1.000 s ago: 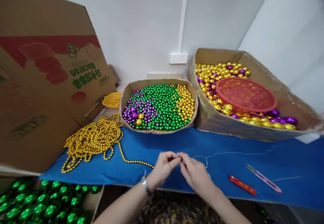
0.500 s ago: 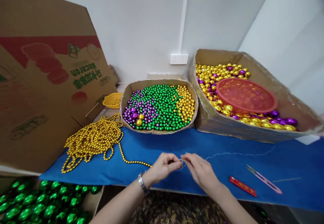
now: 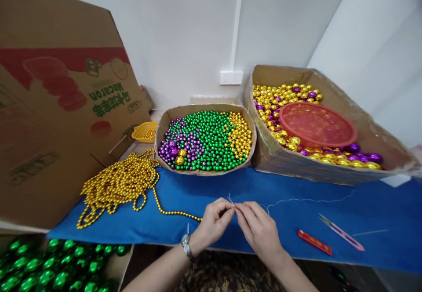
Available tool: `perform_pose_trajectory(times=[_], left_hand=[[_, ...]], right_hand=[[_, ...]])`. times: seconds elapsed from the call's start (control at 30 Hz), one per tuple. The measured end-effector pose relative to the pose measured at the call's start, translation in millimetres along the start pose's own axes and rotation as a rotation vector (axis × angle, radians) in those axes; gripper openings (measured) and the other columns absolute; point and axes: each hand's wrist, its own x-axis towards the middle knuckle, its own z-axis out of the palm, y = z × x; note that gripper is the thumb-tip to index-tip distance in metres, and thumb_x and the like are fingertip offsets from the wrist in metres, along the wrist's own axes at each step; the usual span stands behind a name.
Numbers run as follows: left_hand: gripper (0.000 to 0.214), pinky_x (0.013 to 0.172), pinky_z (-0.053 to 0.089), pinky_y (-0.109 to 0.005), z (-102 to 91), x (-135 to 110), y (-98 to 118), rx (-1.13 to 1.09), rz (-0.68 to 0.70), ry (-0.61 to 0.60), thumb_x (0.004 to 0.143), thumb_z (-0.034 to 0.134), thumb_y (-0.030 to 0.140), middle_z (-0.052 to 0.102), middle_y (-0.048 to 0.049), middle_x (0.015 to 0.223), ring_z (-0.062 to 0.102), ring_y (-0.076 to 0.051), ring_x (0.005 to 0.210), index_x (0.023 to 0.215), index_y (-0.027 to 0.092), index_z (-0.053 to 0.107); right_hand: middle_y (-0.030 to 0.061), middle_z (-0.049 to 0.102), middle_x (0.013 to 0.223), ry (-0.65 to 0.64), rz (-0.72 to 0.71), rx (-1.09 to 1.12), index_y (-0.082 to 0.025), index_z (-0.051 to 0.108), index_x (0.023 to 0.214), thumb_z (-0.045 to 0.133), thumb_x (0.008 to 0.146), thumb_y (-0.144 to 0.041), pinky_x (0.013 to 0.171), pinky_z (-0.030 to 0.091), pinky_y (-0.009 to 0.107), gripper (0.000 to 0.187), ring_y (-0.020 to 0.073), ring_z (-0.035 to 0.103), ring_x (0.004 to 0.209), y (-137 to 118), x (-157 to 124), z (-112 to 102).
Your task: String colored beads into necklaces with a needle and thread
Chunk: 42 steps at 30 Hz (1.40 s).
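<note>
My left hand (image 3: 215,221) and my right hand (image 3: 259,228) meet fingertip to fingertip above the front of the blue cloth. Both are closed in a pinch on a thin white string (image 3: 305,199), whose short ends stick up between them. From my right hand the string trails across the cloth to the right. A strand of gold beads (image 3: 171,213) runs from a tangled heap (image 3: 121,184) on the left up to my left hand, where its end is hidden. My left wrist wears a metal watch (image 3: 186,244).
Behind my hands stands a box of small green, purple and gold beads (image 3: 206,173). A larger carton (image 3: 306,175) with a red basket (image 3: 318,125) is right of it. Pink thread snips (image 3: 343,232), a red packet (image 3: 314,242) and a needle-like rod (image 3: 371,232) lie at right.
My hands have drawn closer at the fingertips, and the string's ends now point up between them. My right hand has turned slightly more upright. The view has shifted a little.
</note>
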Motion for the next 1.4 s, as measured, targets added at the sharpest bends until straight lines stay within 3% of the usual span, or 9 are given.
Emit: perform_pose_trajectory(times=[0.27, 0.53, 0.63, 0.7, 0.8, 0.93, 1.13, 1.27, 1.4], left_hand=[[0.023, 0.072, 0.039, -0.027, 4.6, -2.1, 0.1, 0.128, 0.08, 0.039, 0.089, 0.049, 0.032, 0.062, -0.0062, 0.081, 0.055, -0.017, 0.077, 0.084, 0.019, 0.068], [0.028, 0.058, 0.036, -0.023, 12.5, 2.2, -15.3, -0.177, -0.216, 0.047, 0.084, 0.056, 0.04, 0.056, 0.0002, 0.064, 0.045, -0.012, 0.06, 0.072, 0.015, 0.059], [0.027, 0.067, 0.04, -0.025, 5.5, 1.6, -11.4, 0.002, -0.087, 0.021, 0.088, 0.05, 0.037, 0.06, -0.003, 0.073, 0.053, -0.015, 0.07, 0.075, 0.016, 0.062], [0.024, 0.08, 0.041, -0.028, -3.9, -0.2, -7.8, 0.162, 0.033, 0.036, 0.089, 0.048, 0.034, 0.061, -0.0084, 0.098, 0.055, -0.019, 0.092, 0.084, 0.017, 0.065], [0.022, 0.088, 0.041, -0.03, -20.7, -3.2, -7.1, 0.324, 0.13, -0.013, 0.09, 0.047, 0.03, 0.056, -0.011, 0.118, 0.053, -0.021, 0.107, 0.099, 0.02, 0.064], [0.022, 0.075, 0.043, -0.027, -37.6, -3.9, -11.0, 0.511, 0.107, -0.129, 0.091, 0.043, 0.027, 0.067, -0.0053, 0.088, 0.06, -0.017, 0.082, 0.096, 0.021, 0.064], [0.019, 0.062, 0.042, -0.022, -38.9, 0.1, -4.9, 0.42, -0.003, -0.157, 0.086, 0.049, 0.026, 0.066, -0.0014, 0.075, 0.057, -0.014, 0.068, 0.08, 0.015, 0.064], [0.018, 0.061, 0.044, -0.02, -39.2, -1.4, -3.8, 0.298, -0.084, -0.189, 0.083, 0.053, 0.025, 0.069, -0.0027, 0.081, 0.06, -0.013, 0.069, 0.09, 0.013, 0.065], [0.023, 0.069, 0.047, -0.023, -53.8, -3.2, -3.8, 0.526, 0.012, -0.251, 0.083, 0.054, 0.03, 0.071, -0.0041, 0.09, 0.065, -0.016, 0.078, 0.099, 0.017, 0.064]], right_hand=[[0.0065, 0.064, 0.082, 0.008, 0.179, 0.207, -0.023, 0.067, 0.088, 0.05, 0.089, -0.027, 0.073, 0.047, 0.032, 0.018, 0.0194, 0.06, 0.077, 1.5, 1.1, 6.5], [0.0008, 0.057, 0.073, 0.119, 0.527, 0.778, -0.022, 0.052, 0.086, 0.038, 0.094, -0.04, 0.045, 0.043, 0.024, 0.024, 0.0126, 0.053, 0.054, -0.4, 10.5, 11.2], [0.0006, 0.058, 0.079, 0.162, 0.623, 0.959, -0.023, 0.05, 0.088, 0.045, 0.09, -0.042, 0.044, 0.043, 0.022, 0.021, 0.0113, 0.053, 0.055, -0.1, 17.0, 5.9], [-0.0001, 0.058, 0.08, 0.189, 0.663, 1.043, -0.023, 0.05, 0.089, 0.048, 0.089, -0.044, 0.046, 0.046, 0.023, 0.02, 0.0101, 0.051, 0.054, 0.6, 21.4, -0.9], [-0.0052, 0.05, 0.069, 0.265, 0.673, 1.156, -0.025, 0.048, 0.087, 0.049, 0.089, -0.043, 0.061, 0.054, 0.032, 0.018, 0.0091, 0.049, 0.053, 1.0, 26.4, -12.1], [-0.0058, 0.047, 0.068, 0.387, 0.433, 0.881, -0.025, 0.05, 0.09, 0.045, 0.093, -0.036, 0.088, 0.048, 0.049, 0.012, 0.0109, 0.051, 0.061, -1.1, 24.0, -14.0], [-0.0005, 0.054, 0.071, -0.044, -0.221, -0.059, -0.023, 0.061, 0.111, 0.042, 0.091, -0.016, 0.105, 0.023, 0.06, 0.028, 0.0154, 0.052, 0.067, -3.4, 14.4, 14.1], [0.0004, 0.051, 0.066, -0.059, -0.305, -0.321, -0.022, 0.066, 0.102, 0.036, 0.092, -0.017, 0.103, 0.023, 0.059, 0.032, 0.0168, 0.049, 0.066, -2.9, 14.5, 20.2], [0.0003, 0.052, 0.065, -0.066, -0.362, -0.362, -0.026, 0.064, 0.075, 0.039, 0.092, -0.026, 0.101, 0.022, 0.058, 0.031, 0.0176, 0.048, 0.066, 17.0, 19.6, 1.6]])
